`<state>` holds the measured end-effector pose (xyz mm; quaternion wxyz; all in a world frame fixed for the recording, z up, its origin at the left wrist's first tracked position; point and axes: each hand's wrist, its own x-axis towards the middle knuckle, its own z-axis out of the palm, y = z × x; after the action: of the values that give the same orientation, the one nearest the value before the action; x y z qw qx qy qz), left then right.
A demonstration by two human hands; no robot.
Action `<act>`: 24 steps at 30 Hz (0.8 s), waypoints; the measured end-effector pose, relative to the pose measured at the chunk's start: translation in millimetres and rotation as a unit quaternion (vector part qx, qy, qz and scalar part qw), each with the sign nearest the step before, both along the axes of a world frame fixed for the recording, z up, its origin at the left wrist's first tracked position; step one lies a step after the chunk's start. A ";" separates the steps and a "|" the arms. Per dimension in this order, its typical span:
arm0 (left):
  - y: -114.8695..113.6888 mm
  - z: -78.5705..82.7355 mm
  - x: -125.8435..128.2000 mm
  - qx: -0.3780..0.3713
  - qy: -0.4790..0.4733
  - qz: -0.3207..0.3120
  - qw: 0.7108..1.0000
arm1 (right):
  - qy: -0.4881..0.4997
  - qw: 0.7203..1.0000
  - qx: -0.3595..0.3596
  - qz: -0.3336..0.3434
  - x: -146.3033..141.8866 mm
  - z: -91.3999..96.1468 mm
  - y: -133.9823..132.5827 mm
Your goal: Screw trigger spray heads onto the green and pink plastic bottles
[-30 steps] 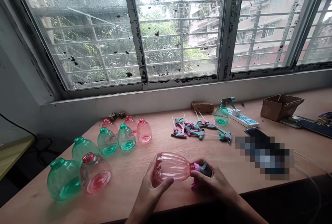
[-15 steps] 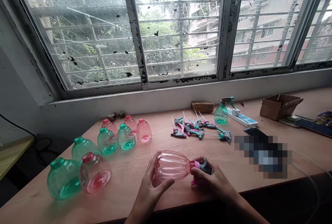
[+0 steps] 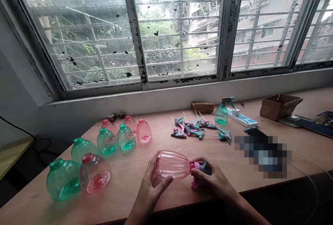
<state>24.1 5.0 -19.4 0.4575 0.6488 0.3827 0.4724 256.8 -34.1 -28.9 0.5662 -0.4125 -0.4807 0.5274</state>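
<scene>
A clear pink plastic spray bottle [image 3: 173,165] lies on its side between my hands, its base to the left. My left hand [image 3: 153,185] wraps round the base end, thumb along the near side. At the neck, my right hand [image 3: 208,176] grips a trigger spray head [image 3: 205,167] with a pink collar and dark grey body. The collar sits against the bottle's neck; whether it is fully threaded I cannot tell. Part of the pink trigger shows below my right fingers.
Several open green bottles [image 3: 63,180] and pink bottles [image 3: 95,174] stand at the left. Loose spray heads [image 3: 192,129] lie in a pile behind my hands. Further right are a complete green spray bottle [image 3: 221,114], a power strip [image 3: 243,118], a phone [image 3: 256,134] and a cardboard box [image 3: 279,107].
Hardly anything differs. My left thumb has shifted slightly up and left against the bottle, while both hands keep their hold.
</scene>
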 end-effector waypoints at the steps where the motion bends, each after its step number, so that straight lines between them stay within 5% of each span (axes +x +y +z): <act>1: -0.3 -0.8 0.2 0.010 0.006 0.006 1.000 | -0.004 1.000 0.002 -0.005 0.5 1.1 0.0; 10: -3.5 0.4 2.5 0.001 -0.030 -0.017 0.999 | -0.003 1.000 0.008 0.004 0.2 -2.0 -0.8; 17: -4.6 -0.7 -0.6 0.086 0.030 0.005 0.996 | -0.016 0.999 0.033 -0.025 1.0 1.4 -0.1; 24: -3.9 2.9 -1.6 0.014 -0.007 -0.010 1.000 | -0.011 1.000 0.015 0.005 0.0 -1.1 -0.9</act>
<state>22.6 1.1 -16.5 0.4557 0.6553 0.3664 0.4782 256.8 -35.1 -30.0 0.5644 -0.4078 -0.4965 0.5184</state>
